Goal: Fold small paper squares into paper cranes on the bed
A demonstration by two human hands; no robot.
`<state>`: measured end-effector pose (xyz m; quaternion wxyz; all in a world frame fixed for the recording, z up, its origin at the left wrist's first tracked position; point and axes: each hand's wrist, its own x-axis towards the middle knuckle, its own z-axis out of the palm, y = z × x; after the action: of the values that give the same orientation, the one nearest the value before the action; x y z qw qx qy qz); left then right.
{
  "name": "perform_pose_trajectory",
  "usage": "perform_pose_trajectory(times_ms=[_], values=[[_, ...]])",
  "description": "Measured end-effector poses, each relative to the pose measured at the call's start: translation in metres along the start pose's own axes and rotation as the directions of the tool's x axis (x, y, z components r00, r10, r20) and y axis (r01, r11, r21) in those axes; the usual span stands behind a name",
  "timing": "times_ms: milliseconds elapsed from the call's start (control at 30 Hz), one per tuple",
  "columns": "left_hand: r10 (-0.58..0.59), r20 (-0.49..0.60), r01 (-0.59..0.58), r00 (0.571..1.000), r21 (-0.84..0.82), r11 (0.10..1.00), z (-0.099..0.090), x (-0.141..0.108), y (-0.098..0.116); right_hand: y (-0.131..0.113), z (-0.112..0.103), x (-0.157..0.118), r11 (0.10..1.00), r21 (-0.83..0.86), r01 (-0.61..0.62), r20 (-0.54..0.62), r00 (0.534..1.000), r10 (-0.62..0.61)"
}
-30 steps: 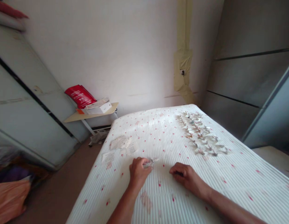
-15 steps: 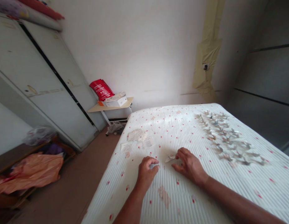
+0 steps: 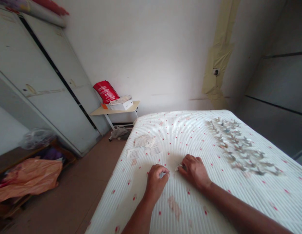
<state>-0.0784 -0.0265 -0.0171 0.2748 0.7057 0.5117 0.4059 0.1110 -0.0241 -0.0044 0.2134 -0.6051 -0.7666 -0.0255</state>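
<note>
White ribbed bedding (image 3: 163, 125), dotted with red, is stretching out ahead of the person, and both hands are working low over it. The right hand (image 3: 194, 169) is leaning in with its fingers curled down and nearly closed, and it's holding a small paper piece (image 3: 177, 167) between thumb and forefinger, a pale scrap just peeking out on the left side (most of it is hiding behind those fingers). Just beside it, the left hand (image 3: 157, 178) is forming a loose ring, thumb and forefinger tips curving almost together; whether anything is sitting between them, the viewer cannot tell.

Over on the right, rows of folded paper figures (image 3: 235, 139) are crowding the bed, blurring into one another with their points sticking up. Farther off on the left, printed paper slips (image 3: 144, 141) are lying flat, some overlapping, well apart from those rows.

Beyond the bed, a red bag (image 3: 106, 92) is leaning behind a white box (image 3: 121, 106) on a little table (image 3: 98, 111). Yellowish tape (image 3: 219, 52) is running down the wall (image 3: 153, 48) around a socket (image 3: 216, 72), and an orange plastic sheet (image 3: 31, 177) is lying crumpled at lower left.
</note>
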Motion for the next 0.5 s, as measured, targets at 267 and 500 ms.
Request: perform_pose_trajectory(times_ms=[267, 500], values=[[0.037, 0.011, -0.037, 0.999, -0.002, 0.999, -0.003, 0.000, -0.002, -0.001, 0.007, 0.001, 1.000, -0.010, -0.025, -0.017, 1.000, 0.025], [0.028, 0.039, -0.028, 0.999, -0.004, 1.000, -0.006, 0.002, -0.013, 0.011, -0.025, 0.004, 0.995, 0.078, -0.059, -0.159, 0.985, 0.071]])
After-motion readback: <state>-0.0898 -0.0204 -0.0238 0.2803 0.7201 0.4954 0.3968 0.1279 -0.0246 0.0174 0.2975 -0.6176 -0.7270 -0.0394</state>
